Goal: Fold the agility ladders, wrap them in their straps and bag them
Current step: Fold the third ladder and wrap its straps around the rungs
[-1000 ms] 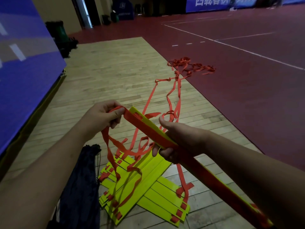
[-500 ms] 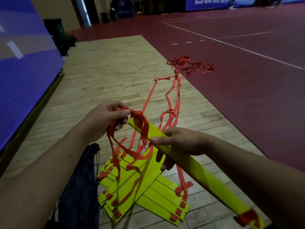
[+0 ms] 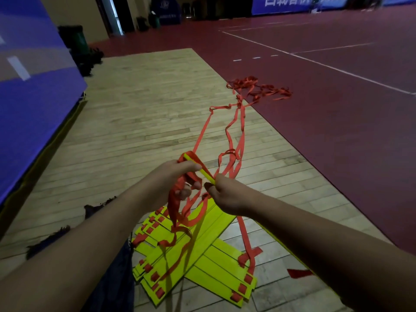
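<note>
Above wooden floor (image 3: 135, 131) | left hand (image 3: 171, 179) grips orange strap (image 3: 174, 206) looped over yellow rung (image 3: 208, 176) end | right hand (image 3: 227, 195) pinches same rung | folded rungs (image 3: 209, 255) stacked on floor beneath hands | dark bag (image 3: 112, 287) lies just left of stack

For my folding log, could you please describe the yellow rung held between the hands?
The yellow rung is a thin flat slat, plastic-looking, held above the floor pile. Only a short stretch shows between the hands. The left hand grips its far end, where red strap loops over it; the right hand pinches it nearer the camera.
</note>
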The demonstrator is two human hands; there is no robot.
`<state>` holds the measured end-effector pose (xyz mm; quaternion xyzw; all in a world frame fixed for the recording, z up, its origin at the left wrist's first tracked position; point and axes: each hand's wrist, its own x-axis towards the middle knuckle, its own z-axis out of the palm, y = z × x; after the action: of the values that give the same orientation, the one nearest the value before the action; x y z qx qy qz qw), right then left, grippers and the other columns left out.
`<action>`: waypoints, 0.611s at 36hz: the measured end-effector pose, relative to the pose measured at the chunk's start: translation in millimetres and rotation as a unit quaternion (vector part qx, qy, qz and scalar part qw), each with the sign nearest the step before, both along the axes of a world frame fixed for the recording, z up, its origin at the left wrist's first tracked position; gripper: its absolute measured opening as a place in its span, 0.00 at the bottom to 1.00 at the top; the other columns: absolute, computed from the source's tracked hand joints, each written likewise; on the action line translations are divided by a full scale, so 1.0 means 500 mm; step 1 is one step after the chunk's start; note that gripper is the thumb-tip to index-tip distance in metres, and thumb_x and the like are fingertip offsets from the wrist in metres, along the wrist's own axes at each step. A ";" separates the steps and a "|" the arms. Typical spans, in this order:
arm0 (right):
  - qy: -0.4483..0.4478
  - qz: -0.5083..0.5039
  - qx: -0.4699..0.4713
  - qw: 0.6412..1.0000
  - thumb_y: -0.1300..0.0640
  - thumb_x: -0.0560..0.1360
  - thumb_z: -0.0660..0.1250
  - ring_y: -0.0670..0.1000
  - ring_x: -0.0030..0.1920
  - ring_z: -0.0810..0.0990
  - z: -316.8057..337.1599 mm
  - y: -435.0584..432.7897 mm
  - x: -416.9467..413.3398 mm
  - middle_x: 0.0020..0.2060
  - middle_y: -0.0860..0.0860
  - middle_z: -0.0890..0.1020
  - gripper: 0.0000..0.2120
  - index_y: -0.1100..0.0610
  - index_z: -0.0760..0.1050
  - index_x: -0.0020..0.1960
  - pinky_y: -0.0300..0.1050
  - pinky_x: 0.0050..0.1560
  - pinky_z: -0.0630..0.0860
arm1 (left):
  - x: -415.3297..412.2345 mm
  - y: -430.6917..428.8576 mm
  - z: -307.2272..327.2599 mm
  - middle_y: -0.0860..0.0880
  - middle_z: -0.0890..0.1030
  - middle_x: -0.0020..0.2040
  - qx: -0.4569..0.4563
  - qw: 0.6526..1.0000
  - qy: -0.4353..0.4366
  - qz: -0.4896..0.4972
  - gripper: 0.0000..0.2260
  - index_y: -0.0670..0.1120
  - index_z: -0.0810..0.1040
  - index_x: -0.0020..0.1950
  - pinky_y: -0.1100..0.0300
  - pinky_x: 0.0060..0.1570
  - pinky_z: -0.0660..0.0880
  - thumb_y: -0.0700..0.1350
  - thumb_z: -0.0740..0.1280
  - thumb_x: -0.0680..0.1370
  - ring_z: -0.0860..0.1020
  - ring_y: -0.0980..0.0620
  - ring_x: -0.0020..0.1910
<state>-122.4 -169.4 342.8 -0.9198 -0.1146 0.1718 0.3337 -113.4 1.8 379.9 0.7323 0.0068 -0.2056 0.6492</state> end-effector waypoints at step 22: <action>0.308 0.078 0.436 0.842 0.53 0.80 0.64 0.64 0.45 0.85 0.062 -0.054 -0.005 0.51 0.66 0.82 0.16 0.62 0.74 0.64 0.57 0.50 0.83 | -0.003 0.013 0.032 0.46 0.75 0.30 -0.155 0.984 -0.089 0.010 0.13 0.44 0.71 0.39 0.66 0.23 0.64 0.50 0.71 0.76 0.71 0.53 0.25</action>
<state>-124.8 -196.3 373.9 -0.5672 -0.1406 0.4036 0.7040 -114.8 8.6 396.0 0.6379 -0.0762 -0.1318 0.7550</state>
